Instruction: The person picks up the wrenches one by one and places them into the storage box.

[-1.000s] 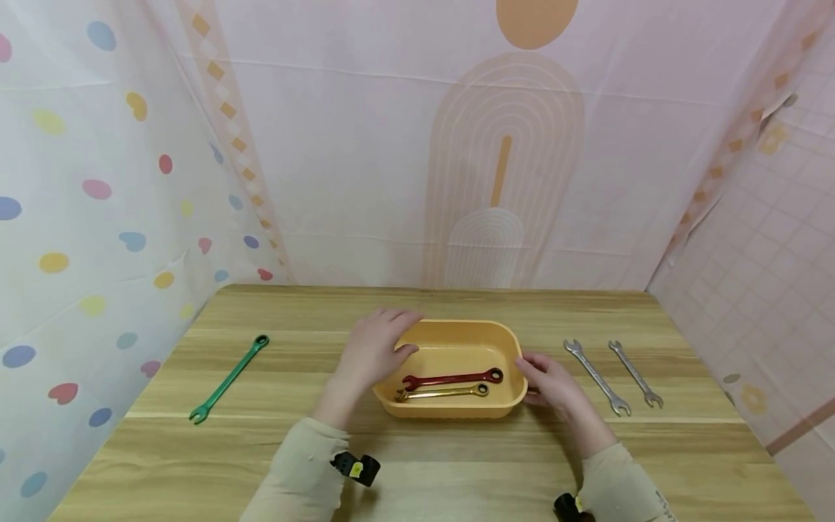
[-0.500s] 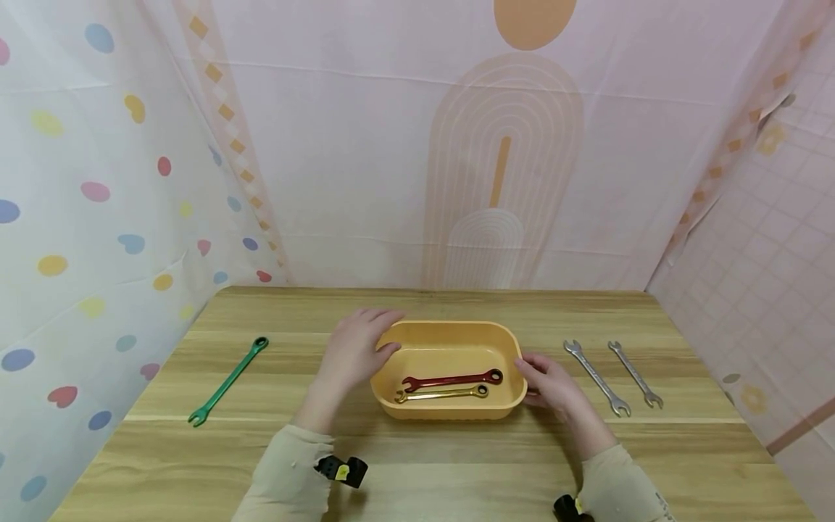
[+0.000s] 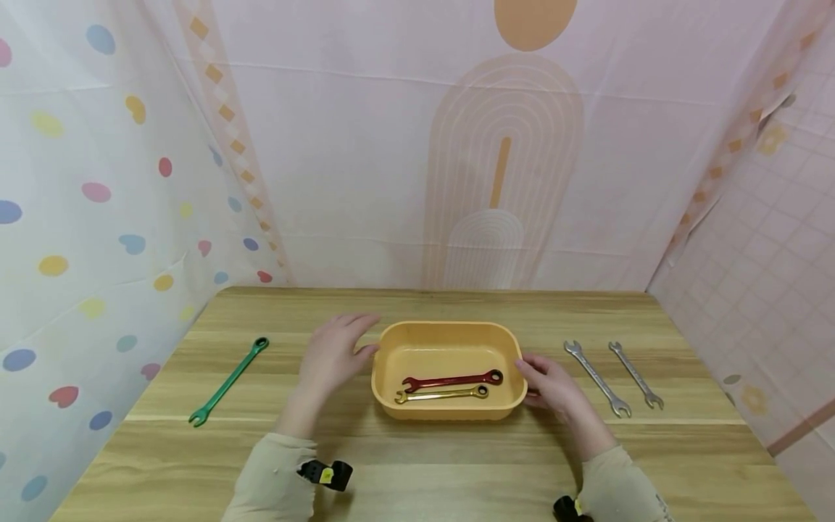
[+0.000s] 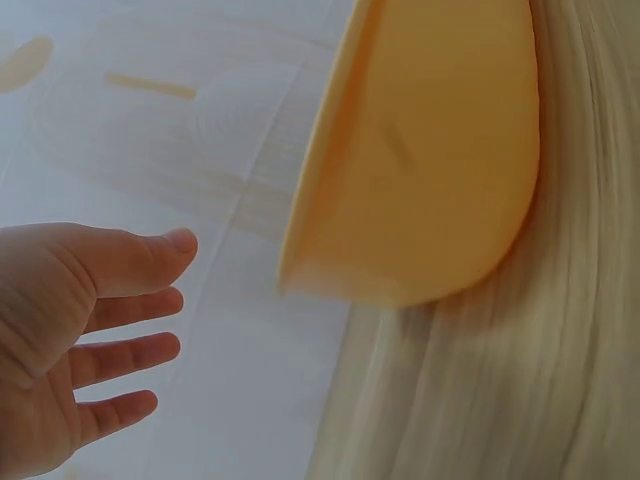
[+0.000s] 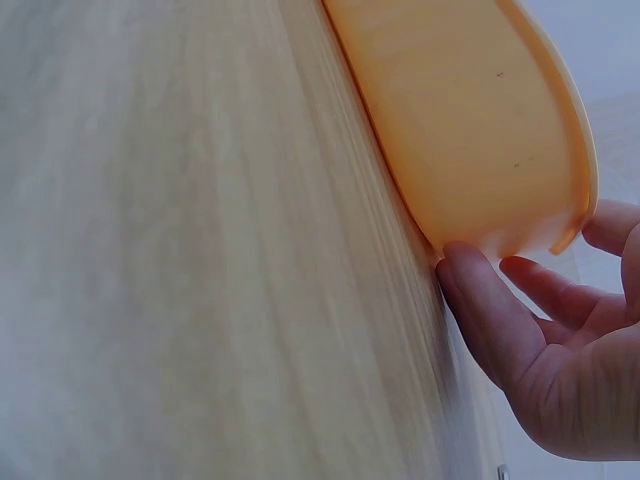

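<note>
My right hand [image 3: 554, 384] grips the right end of the yellow tray [image 3: 450, 413]: thumb at the rim, fingers against the outer wall. The tray stands on the wooden table [image 3: 450, 464] at the lower centre of the head view. My left hand [image 3: 335, 351] is positioned left of centre, near the tray's left end. Its thumb and fingers extend, relaxed and apart, and hold nothing; the left wrist view shows a gap between thumb and tray.

Inside the tray, the red wrench [image 3: 450, 380] and the gold wrench [image 3: 443, 394] lie side by side, ring ends to the right, gold nearer the lower edge of the frame. I cannot tell whether they touch.

At the left of the frame, the green wrench [image 3: 225, 388] lies diagonally on the table, ring end toward the upper right. Right of my right hand, the larger silver wrench [image 3: 596, 378] and the smaller silver wrench [image 3: 636, 375] lie roughly parallel.
</note>
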{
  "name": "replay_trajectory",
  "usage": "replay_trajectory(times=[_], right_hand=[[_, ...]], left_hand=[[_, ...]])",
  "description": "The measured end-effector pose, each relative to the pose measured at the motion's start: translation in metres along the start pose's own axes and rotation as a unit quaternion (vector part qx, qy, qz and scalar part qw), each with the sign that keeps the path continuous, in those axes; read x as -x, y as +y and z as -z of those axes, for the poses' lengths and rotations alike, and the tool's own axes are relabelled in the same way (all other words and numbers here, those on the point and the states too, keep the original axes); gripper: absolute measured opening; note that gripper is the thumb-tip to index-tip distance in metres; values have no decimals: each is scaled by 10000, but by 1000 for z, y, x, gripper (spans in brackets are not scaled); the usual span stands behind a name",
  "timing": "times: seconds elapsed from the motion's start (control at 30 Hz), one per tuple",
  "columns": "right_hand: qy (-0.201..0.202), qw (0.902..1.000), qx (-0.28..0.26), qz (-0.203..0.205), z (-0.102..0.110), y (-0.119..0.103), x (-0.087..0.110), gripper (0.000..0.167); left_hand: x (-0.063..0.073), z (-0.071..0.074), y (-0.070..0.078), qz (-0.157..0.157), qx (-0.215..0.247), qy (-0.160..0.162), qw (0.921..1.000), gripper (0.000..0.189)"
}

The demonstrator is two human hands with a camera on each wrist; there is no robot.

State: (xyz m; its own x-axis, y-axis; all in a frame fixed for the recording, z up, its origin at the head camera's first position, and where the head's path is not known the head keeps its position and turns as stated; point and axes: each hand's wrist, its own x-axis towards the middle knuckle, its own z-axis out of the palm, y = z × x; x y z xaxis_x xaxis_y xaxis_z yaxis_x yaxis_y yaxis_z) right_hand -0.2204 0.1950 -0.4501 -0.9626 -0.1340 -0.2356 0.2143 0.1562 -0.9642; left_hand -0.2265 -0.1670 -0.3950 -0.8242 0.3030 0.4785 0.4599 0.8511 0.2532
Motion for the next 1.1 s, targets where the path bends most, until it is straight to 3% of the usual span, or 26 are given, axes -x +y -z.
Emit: replay_trajectory(times=[0.33, 0.73, 1.1], right_hand=[[31, 10000, 31, 28, 0, 0, 0, 52], [68, 10000, -22, 6, 2, 2, -1, 50], [80, 10000, -1, -3, 0, 1, -1, 51]], left_hand=[[13, -1, -16, 351, 83, -60, 9993, 48], [27, 0, -35, 526, -100, -187, 9984, 42], [40, 10, -62, 755, -414, -408, 9954, 42]])
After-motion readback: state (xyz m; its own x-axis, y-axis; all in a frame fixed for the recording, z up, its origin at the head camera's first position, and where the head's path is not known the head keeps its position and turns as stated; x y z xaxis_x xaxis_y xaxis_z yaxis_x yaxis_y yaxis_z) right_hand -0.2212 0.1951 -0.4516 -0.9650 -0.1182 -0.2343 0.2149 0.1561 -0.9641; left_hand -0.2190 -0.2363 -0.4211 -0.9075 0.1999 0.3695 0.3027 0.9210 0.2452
